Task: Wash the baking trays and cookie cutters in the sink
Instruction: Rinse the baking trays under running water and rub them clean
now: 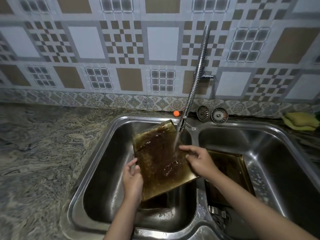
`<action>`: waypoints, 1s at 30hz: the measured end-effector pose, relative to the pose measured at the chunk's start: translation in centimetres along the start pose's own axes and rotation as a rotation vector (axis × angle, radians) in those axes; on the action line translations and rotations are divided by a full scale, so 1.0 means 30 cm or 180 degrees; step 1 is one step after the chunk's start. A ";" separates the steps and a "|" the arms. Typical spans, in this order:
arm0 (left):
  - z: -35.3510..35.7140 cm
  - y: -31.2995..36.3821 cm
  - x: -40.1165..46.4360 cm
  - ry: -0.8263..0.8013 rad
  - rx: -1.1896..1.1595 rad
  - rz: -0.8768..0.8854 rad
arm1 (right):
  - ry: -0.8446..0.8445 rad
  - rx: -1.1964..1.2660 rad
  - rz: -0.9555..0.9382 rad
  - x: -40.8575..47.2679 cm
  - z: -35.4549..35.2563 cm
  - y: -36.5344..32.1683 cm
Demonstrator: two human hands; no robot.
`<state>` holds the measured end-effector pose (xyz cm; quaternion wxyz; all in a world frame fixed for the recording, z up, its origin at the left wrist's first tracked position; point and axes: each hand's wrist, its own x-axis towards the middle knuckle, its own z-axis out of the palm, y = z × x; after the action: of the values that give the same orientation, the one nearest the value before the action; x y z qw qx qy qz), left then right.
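Left hand (132, 179): grips baking tray (161, 163) edge.
Right hand (199, 159): fingers spread on tray.
Faucet (195, 78): water running just beside right hand.

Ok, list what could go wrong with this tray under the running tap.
1. The left hand holds the wet baking tray only by its edge, and the right hand lies on it; that grip could slip and drop it into the left basin.
2. Water from the faucet hits the tilted tray and may splash onto the counter.
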<state>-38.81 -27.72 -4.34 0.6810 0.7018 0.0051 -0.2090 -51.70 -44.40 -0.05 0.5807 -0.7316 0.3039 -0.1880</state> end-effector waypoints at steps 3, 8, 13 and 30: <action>0.035 0.016 -0.010 -0.0354 0.0336 0.0008 | 0.0241 0.0335 -0.0147 -0.001 0.006 -0.039; 0.110 0.141 -0.039 -0.1364 0.0136 0.0684 | 0.0179 -0.0643 -0.0721 -0.028 0.068 -0.061; 0.138 0.264 -0.076 -0.2071 -0.0679 -0.0239 | -0.0218 -0.1037 -0.1456 -0.075 0.110 -0.082; 0.118 0.188 -0.075 -0.1009 -0.1873 -0.0525 | -0.0040 -0.2180 -0.1325 -0.015 -0.026 -0.106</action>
<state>-40.25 -30.90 1.78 0.8274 0.4314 0.0160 -0.3593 -51.82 -44.23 3.24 0.2545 -0.9299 0.1907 -0.1850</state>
